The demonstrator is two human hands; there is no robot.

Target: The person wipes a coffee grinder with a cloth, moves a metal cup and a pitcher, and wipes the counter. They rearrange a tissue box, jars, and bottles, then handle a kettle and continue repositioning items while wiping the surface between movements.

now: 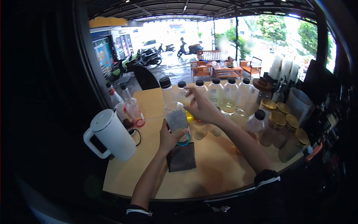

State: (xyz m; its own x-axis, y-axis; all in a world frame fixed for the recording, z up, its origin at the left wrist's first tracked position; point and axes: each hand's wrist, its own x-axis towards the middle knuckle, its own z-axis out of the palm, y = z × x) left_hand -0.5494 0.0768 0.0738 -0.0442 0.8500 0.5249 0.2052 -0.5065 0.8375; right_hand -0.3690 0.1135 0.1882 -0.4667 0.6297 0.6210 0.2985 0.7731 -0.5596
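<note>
On the bench (220,168): open wood lay in front of the cloth (181,157), toward the near curved edge; the far side was crowded.
Edges: a white jug (110,134) stood at the left edge, gold-lidded jars (283,128) along the right edge, a row of black-capped bottles (216,91) at the back.
Cup: a clear plastic cup (176,121) with a blue base ring, upside down, tilted, held just above the dark cloth near mid-bench.
Left hand (169,137): fingers wrapped around the cup's lower side, pressed against it.
Right hand (201,108): fingers loosely spread, reaching over the cup's top; contact could not be told.
</note>
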